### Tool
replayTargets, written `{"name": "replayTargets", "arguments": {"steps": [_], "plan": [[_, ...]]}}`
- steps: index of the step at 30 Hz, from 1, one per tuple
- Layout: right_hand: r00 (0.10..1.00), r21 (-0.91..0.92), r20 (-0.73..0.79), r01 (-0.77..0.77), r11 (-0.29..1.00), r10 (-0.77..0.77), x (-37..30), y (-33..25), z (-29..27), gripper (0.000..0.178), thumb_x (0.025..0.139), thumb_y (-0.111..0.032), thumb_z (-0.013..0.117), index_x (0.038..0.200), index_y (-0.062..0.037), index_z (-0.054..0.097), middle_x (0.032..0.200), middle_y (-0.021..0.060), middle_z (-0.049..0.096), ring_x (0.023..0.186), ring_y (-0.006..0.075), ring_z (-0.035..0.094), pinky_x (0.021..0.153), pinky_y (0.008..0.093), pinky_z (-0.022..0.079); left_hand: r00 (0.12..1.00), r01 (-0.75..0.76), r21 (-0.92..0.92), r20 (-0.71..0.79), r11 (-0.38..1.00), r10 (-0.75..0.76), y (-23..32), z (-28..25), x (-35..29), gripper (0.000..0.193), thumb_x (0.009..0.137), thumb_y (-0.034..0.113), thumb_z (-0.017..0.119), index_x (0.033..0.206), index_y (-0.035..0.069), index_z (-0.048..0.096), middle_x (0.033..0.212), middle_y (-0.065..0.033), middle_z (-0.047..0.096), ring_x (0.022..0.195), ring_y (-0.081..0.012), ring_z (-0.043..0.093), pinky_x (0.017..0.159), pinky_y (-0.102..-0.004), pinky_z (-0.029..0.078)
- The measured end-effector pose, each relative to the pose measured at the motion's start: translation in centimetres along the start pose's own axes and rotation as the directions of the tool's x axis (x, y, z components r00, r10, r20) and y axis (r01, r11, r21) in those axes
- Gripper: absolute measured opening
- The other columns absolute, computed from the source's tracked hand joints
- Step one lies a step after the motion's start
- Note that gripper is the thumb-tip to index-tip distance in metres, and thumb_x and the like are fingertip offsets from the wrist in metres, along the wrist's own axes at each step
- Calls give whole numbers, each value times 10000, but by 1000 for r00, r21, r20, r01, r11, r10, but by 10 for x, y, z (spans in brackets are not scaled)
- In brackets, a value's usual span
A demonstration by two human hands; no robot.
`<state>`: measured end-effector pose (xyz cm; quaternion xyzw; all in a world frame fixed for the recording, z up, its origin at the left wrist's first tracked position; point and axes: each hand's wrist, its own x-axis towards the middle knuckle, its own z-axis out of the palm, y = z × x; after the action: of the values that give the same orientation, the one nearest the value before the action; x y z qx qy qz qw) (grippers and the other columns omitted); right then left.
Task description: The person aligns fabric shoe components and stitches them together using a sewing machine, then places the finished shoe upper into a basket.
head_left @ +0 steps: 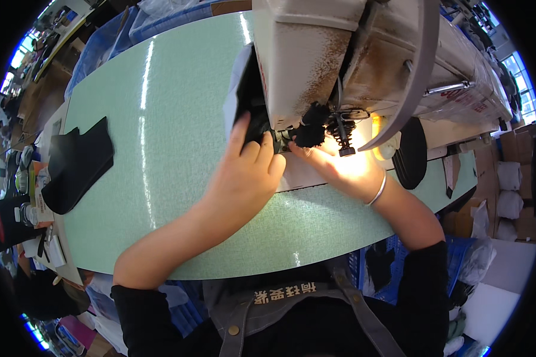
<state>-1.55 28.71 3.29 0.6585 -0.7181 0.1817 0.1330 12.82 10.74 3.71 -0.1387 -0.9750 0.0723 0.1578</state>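
Note:
At the needle area of a worn, pale sewing machine [307, 59], my left hand [248, 163] lies on a black fabric piece [255, 95] with a pale underside. Its index finger reaches forward along the fabric and the other fingers bend down, gripping its edge by the presser foot [283, 138]. My right hand [354, 172] comes in from the other side, fingers pressed together and their tips at the presser foot. Bright lamp light washes over that hand, and the machine's parts hide what its fingers pinch. A silver bangle [377, 190] circles the right wrist.
A cut black fabric piece [80, 163] lies on the left of the green tabletop [178, 107]. Right of the machine head rests a stack of black pieces [411, 153]. Blue crates [155, 24] stand behind the table. A curved grey arm [420, 71] hangs over the work area.

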Motion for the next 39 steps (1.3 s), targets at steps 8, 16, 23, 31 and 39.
{"name": "replayTargets", "arguments": {"steps": [8,16,23,31,39], "plan": [[996,-53,-12,91,994,-92,-2,21,-26,135,742,-136,680,869,-89,680,895,33,647,953,251,620,848,373,505,995,7,-341,92,940,26,-36,-25,-7,247,707,-1,602,946,35,653,890,-41,613,807,-224,551,762,-357,447],[987,35,63,148,988,-150,-2,9,-12,218,726,-55,618,935,-55,684,937,57,632,922,262,617,835,402,479,996,-37,-357,60,933,62,-20,-16,-5,257,643,-13,628,894,43,620,764,-35,515,753,-210,513,635,-337,415],[987,-42,148,67,997,-60,-5,-10,-6,353,739,-27,617,1087,-41,669,1057,60,663,911,244,663,719,328,542,1000,-17,-332,-20,943,11,-11,-6,-6,244,638,-4,618,879,40,613,759,-34,502,720,-200,509,608,-323,422],[987,-46,127,108,993,-102,-4,-11,-1,370,747,-42,631,1115,-48,665,1094,43,648,878,204,676,687,287,563,992,-48,-311,-124,949,10,-6,5,-7,272,684,27,644,955,18,665,901,-24,620,759,-172,565,567,-287,461],[991,0,67,120,993,-120,-6,-9,4,373,770,-57,628,1140,-60,680,1149,42,656,857,191,698,720,282,576,984,-62,-301,-177,951,8,-14,14,-4,252,722,12,650,972,8,678,929,-27,646,800,-160,590,571,-278,485]]}}
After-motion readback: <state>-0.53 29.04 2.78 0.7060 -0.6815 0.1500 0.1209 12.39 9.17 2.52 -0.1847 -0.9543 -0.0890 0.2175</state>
